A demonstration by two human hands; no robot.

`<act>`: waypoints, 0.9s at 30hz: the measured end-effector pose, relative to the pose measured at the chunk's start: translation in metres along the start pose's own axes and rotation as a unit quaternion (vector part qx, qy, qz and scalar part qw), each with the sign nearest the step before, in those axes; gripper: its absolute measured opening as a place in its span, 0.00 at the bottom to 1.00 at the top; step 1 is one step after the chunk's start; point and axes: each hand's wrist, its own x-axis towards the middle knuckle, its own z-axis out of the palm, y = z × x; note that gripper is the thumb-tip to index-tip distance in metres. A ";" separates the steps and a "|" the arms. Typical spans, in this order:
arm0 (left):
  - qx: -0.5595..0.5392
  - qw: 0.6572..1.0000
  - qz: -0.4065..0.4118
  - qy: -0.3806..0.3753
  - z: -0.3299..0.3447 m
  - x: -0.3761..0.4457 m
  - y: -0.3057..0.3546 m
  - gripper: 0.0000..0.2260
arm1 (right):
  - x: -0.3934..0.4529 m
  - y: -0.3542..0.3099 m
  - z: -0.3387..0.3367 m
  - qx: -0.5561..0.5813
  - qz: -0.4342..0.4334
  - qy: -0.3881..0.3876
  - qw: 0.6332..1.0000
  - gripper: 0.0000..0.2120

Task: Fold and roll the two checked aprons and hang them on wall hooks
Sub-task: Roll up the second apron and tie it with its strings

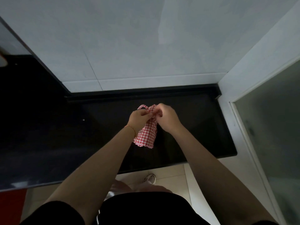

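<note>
The fingers [146,113] of the left hand [138,118] were curled tight and pinched the top of the red and white checked apron [146,133]. The fingers of the right hand [167,117] were curled too, and they pinched the same bunched-up top from the other side. The two hands almost touched, with the cloth squeezed between them.

The apron was folded small into a bundle. Its lower part hung down between the two wrists, and its frilly bottom edge pointed toward the person. A thin strap loop [143,108] stuck out just above the left hand, on the far side. The bundle was held up over the black counter [203,127]; it was hard to tell if the bottom edge touched it.

A thin gold bracelet [131,128] sat on the left wrist, right beside the cloth. Both arms were bare and reached out from black sleeves at the near edge.

The counter ran from left to right and ended near a frosted glass door [272,127] on the right. Behind the counter, on the far side, stood a pale grey tiled wall [146,38]. Near the person's body, a white shoe [150,178] showed on the light floor tiles [175,181]. Something red [11,205] sat low at the near left, under the counter.
</note>
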 end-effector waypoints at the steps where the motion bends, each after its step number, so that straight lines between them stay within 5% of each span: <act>1: -0.004 1.000 0.000 -0.004 0.000 -0.001 0.000 0.08 | -0.002 0.000 0.002 -0.002 -0.002 -0.014 1.000 0.05; 14: 0.026 0.999 0.013 0.025 0.008 0.002 -0.001 0.09 | -0.007 -0.001 0.003 0.024 0.001 -0.012 1.000 0.03; 27: 0.076 0.995 0.021 0.054 0.005 0.009 0.000 0.09 | -0.002 0.000 0.021 -0.072 -0.012 0.025 0.997 0.04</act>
